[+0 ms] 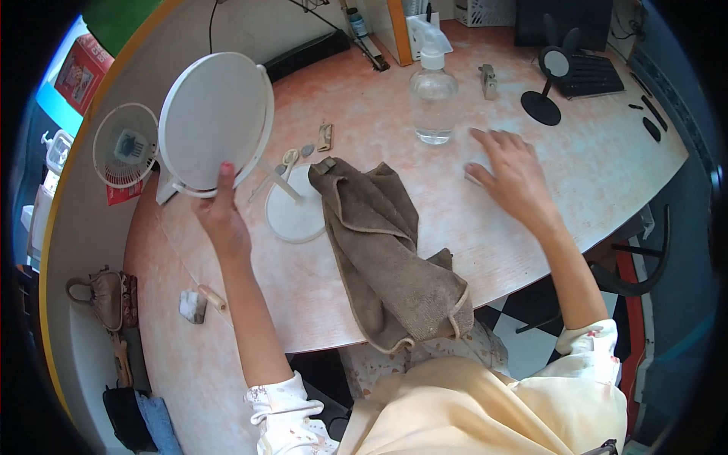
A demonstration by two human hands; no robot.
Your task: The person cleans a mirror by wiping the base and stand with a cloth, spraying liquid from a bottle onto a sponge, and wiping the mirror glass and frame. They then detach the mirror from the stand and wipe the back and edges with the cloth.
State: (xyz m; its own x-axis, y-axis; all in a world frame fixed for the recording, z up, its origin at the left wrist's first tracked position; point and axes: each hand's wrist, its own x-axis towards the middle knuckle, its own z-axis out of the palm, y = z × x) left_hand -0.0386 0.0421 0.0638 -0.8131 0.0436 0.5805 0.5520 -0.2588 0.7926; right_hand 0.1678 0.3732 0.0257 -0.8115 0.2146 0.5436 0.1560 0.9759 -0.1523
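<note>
Head view, from the left: a small white fan (125, 145) stands at the far edge of the counter (379, 125), and just beside it the round mirror (216, 121) is tipped up on its stem, its disc facing the camera. The left hand (224, 216) pinches the disc's lower rim, thumb pressed on the front edge and the other fingers hidden behind, so I cannot tell how they sit. The mirror's round white base (292, 220) lies flat on the counter to the right of that hand, touching the edge of a brown cloth (387, 250) that is draped over the near edge of the counter and hangs toward the person's lap. Farther right and back, a clear spray bottle (434, 91) stands upright, well apart from the cloth. The right hand (516, 178) rests palm down on the counter near the bottle, fingers spread and holding nothing that I can make out. A small black stand mirror (550, 83) and a keyboard (595, 74) sit beyond it. As I judge it, the tilted disc is best kept steady by a firm pinch low on the rim with the base left planted, since a grip on the rim alone could let the disc swing on its hinge.
</note>
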